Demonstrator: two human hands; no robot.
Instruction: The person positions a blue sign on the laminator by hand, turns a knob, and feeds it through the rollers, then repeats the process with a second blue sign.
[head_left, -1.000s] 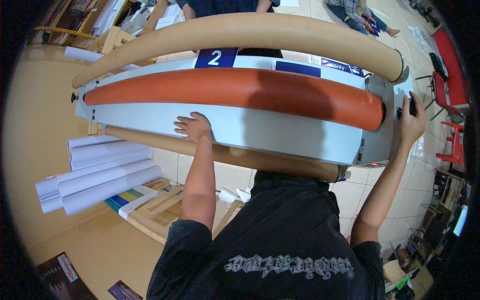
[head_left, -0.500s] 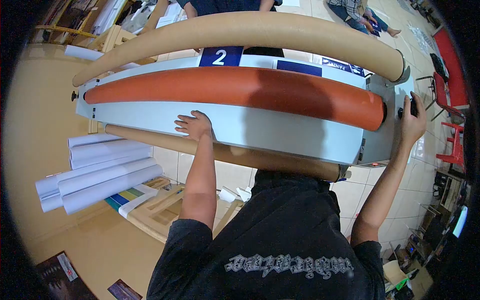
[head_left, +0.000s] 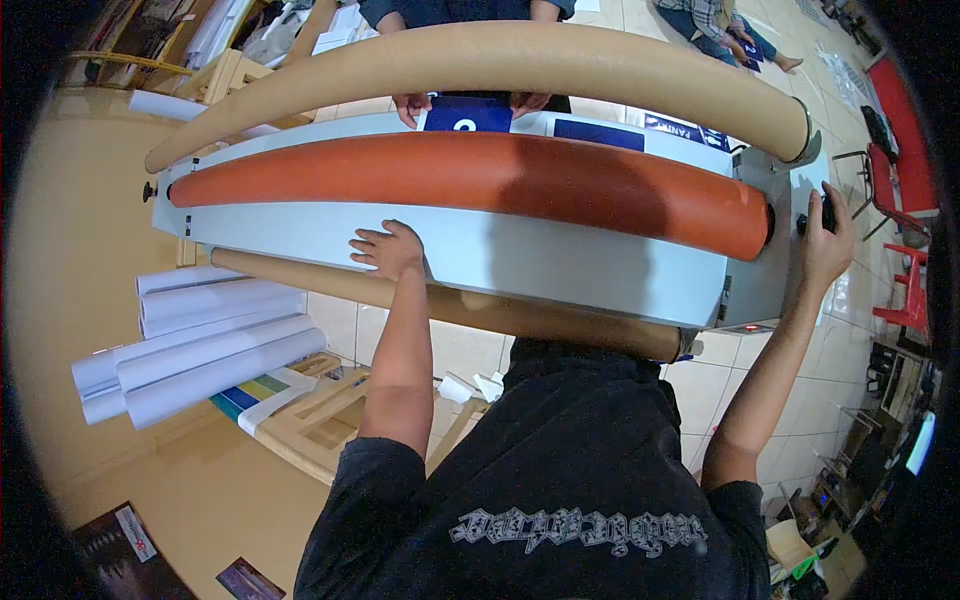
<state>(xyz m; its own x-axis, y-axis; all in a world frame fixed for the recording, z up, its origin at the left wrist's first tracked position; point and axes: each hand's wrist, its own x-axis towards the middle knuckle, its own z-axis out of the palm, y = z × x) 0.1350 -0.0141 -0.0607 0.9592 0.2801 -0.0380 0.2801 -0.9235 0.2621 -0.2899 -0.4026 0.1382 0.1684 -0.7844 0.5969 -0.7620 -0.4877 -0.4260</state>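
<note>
My left hand lies flat with fingers spread on the pale front bed of a roller laminating machine. At the machine's right end, my right hand has its fingers closed around a black handle, partly hidden by them. A long orange roller spans the machine beyond my left hand. Behind it, a dark blue sign with a white numeral has its near edge at the roller, and the lower part of the numeral is out of sight. A co-worker's two hands hold the sign's sides.
A thick brown tube runs above the roller, and another brown tube lies along the front near my body. White paper rolls rest on a wooden frame at left. Red chairs stand at right; another person sits on the floor.
The blue sign has shifted slightly right and toward the roller, which now covers part of its numeral. The co-worker's hands have come into view at its sides. My hands have barely moved.
</note>
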